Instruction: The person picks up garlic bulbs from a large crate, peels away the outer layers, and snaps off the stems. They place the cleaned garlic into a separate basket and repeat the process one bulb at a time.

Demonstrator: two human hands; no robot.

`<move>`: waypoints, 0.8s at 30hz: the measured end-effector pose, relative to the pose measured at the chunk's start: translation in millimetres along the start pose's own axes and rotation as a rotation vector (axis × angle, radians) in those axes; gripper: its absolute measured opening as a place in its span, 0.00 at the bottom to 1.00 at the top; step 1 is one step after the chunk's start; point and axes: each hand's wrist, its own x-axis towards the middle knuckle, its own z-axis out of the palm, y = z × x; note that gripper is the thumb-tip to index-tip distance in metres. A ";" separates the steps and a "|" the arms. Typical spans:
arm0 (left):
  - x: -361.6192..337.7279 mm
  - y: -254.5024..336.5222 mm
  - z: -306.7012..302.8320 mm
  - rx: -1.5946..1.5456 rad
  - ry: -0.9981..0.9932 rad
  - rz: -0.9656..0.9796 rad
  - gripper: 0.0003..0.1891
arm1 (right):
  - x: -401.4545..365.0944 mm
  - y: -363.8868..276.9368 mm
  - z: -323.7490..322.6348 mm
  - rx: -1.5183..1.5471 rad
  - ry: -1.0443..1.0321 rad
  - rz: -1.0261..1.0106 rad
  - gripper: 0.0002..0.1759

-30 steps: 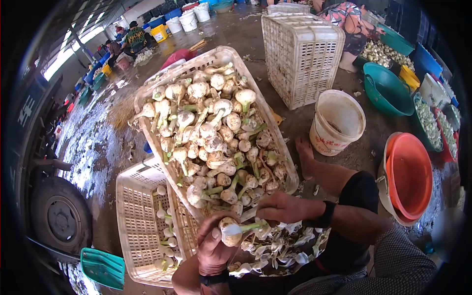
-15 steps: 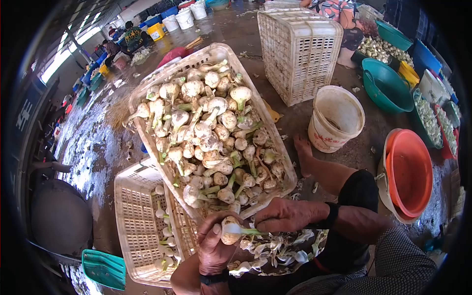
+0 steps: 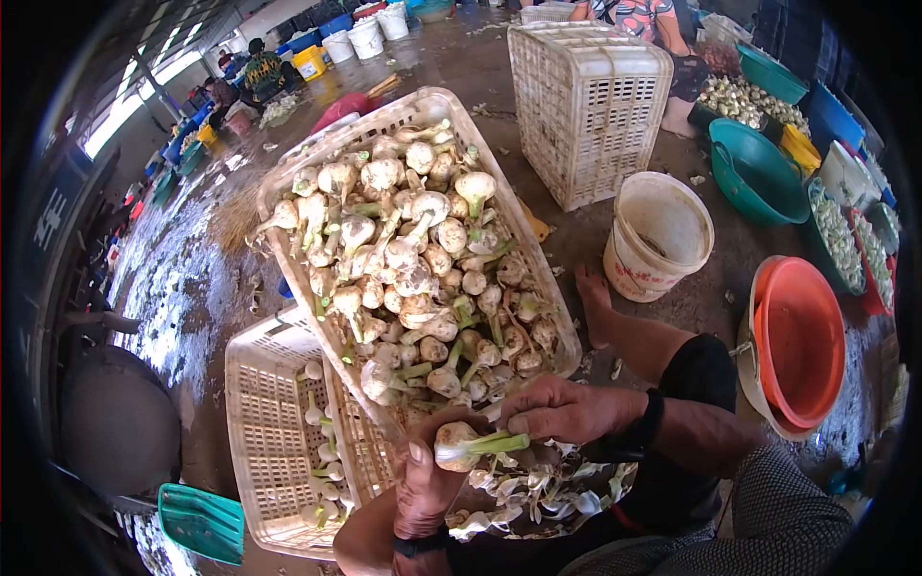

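Note:
A garlic bulb with a green stem rests in my left hand, whose fingers wrap around it. The stem points right, toward my right hand. That hand is closed just above the stem tip, fingers curled and thumb pressed in; whatever it holds, if anything, is hidden. Beyond both hands, a tilted plastic crate is heaped with unpeeled garlic bulbs. Peeled bulbs with stems lie in the lower crate at left. Loose garlic skins are piled below my hands.
A white bucket and an upright crate stand ahead. Orange basins are at right, with a green basin farther back. A green scoop-like tray lies at lower left. Another person sits behind the upright crate.
My right hand has come off the stem and shifted slightly up, leaving the green stem exposed. The bulb stays in my left hand, turned a little.

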 end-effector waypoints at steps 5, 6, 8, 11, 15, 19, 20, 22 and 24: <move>-5.8 -9.6 -1.8 0.337 0.063 -0.050 0.38 | 5.4 -1.0 1.7 -0.305 0.075 -0.097 0.13; -4.5 -11.5 -4.5 0.480 0.068 -0.069 0.37 | 8.3 2.4 -0.8 -0.307 0.074 -0.097 0.13; -4.5 -11.4 -3.3 0.430 0.079 -0.054 0.36 | 14.4 14.4 -10.1 -0.931 0.285 -0.514 0.09; -3.7 -4.4 2.8 0.461 -0.037 -0.020 0.36 | 13.7 15.3 -15.7 -1.051 0.362 -0.423 0.07; -8.5 1.7 10.3 0.291 -0.050 -0.129 0.36 | 17.6 33.3 -27.3 -1.212 0.572 -0.328 0.07; -9.3 -1.2 4.3 0.197 -0.068 -0.101 0.34 | 19.5 35.6 -35.8 -1.173 0.609 -0.209 0.09; -9.2 -0.4 0.8 0.197 -0.068 -0.104 0.34 | 18.4 39.6 -37.1 -1.208 0.699 -0.167 0.10; -5.6 3.7 -4.9 0.238 -0.247 0.005 0.33 | 12.0 30.1 -39.9 -1.220 0.427 -0.103 0.14; -5.6 6.6 0.2 0.242 -0.188 0.027 0.33 | 9.0 19.7 -34.7 -1.222 0.143 -0.038 0.18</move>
